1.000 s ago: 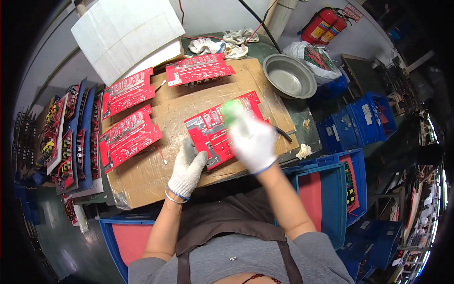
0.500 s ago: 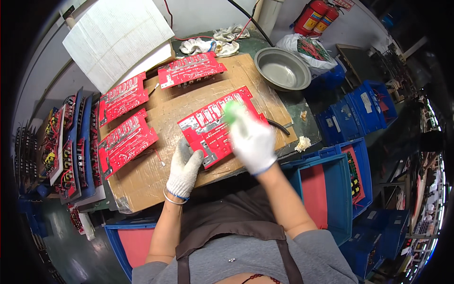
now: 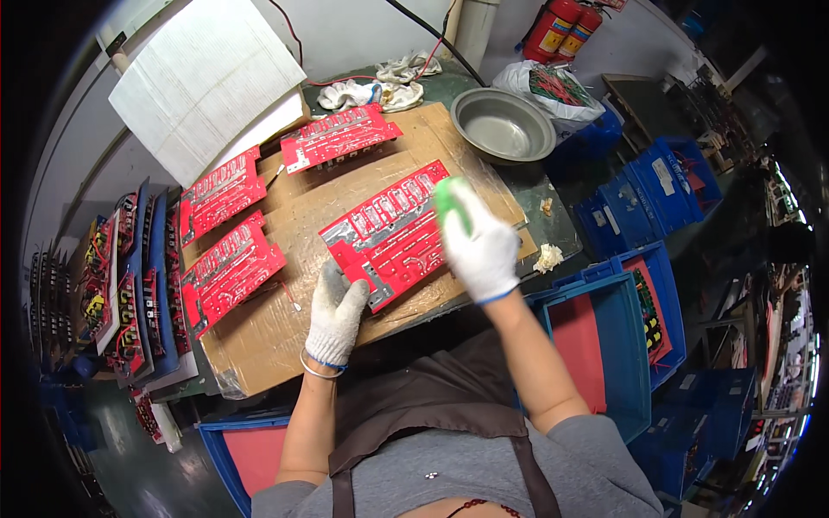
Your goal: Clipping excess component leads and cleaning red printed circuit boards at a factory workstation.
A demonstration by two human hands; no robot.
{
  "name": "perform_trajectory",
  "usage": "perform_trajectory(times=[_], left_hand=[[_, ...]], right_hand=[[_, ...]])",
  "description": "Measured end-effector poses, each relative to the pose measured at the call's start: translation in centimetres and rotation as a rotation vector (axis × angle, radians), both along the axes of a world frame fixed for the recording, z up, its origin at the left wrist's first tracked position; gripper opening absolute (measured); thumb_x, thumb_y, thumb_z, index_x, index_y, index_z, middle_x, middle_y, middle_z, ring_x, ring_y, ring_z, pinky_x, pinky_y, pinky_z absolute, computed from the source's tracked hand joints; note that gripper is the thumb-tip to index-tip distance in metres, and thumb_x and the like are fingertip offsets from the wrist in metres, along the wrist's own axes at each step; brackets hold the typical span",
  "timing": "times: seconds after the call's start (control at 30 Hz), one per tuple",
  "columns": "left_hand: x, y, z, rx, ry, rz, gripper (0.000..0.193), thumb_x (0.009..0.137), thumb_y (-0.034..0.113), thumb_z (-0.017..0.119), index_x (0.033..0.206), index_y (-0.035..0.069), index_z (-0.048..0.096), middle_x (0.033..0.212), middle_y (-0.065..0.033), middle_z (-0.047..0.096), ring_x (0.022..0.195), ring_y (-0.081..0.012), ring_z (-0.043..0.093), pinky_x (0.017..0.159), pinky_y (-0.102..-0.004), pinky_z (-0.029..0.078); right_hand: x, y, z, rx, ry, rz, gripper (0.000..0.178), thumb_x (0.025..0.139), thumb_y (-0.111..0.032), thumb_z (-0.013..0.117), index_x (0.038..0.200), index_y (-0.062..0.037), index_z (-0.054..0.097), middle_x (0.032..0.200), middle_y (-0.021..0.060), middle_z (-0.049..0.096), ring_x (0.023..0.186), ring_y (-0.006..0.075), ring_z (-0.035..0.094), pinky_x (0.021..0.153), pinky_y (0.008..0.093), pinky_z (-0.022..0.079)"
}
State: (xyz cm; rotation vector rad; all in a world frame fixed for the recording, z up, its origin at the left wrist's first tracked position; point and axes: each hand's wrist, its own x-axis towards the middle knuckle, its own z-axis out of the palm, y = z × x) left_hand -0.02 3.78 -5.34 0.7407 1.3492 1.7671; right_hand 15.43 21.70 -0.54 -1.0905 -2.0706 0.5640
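A red circuit board (image 3: 393, 242), its soldered side up, lies tilted on the cardboard (image 3: 285, 332) in front of me. My left hand (image 3: 335, 315), in a white knit glove with greyed fingertips, grips the board's near left corner between thumb and fingers. At the right end of the board is my right hand (image 3: 484, 250), also in a white glove. Its fingers close round a small green block-shaped thing (image 3: 450, 205), whose underside is hidden. Three more red boards lie around: one (image 3: 338, 138) at the back, one (image 3: 223, 194) at the left, and another (image 3: 231, 272) nearer me.
A grey metal bowl (image 3: 503, 125) stands at the back right, beside a white bag of wires (image 3: 553, 91). Used gloves (image 3: 363, 93) lie behind the boards. Blue bins (image 3: 635, 337) stand to the right. Upright boards (image 3: 129, 285) line the left side. A crumpled pale scrap (image 3: 548, 257) sits at the table's right edge.
My right hand has moved right with the green thing, from over the board's middle to its right end. My left hand keeps its grip on the corner.
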Motion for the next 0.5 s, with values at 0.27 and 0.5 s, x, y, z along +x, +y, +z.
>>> perform_trajectory(times=[0.27,0.5], left_hand=[[-0.2,0.0,-0.1,-0.004,0.016,0.007,0.051,0.101,0.003,0.063,0.148,-0.004,0.045,0.137,-0.0139,0.062,0.117,-0.0204,0.063,0.102,-0.0364,0.052],[-0.1,0.0,-1.3,-0.015,0.061,0.081,0.046,0.101,0.002,0.062,0.144,-0.003,0.048,0.133,-0.0133,0.064,0.116,-0.0197,0.063,0.102,-0.0355,0.052]], right_hand=[[-2.9,3.7,0.7,0.081,0.114,0.139,0.033,0.094,-0.016,0.066,0.127,-0.0150,0.075,0.101,0.0159,0.078,0.082,0.0341,0.076,0.075,0.0408,0.061],[-4.4,-4.2,-2.0,0.299,0.113,0.360,0.029,0.087,-0.016,0.073,0.116,-0.0150,0.076,0.064,0.0122,0.065,0.055,0.0290,0.067,0.054,0.0430,0.053]])
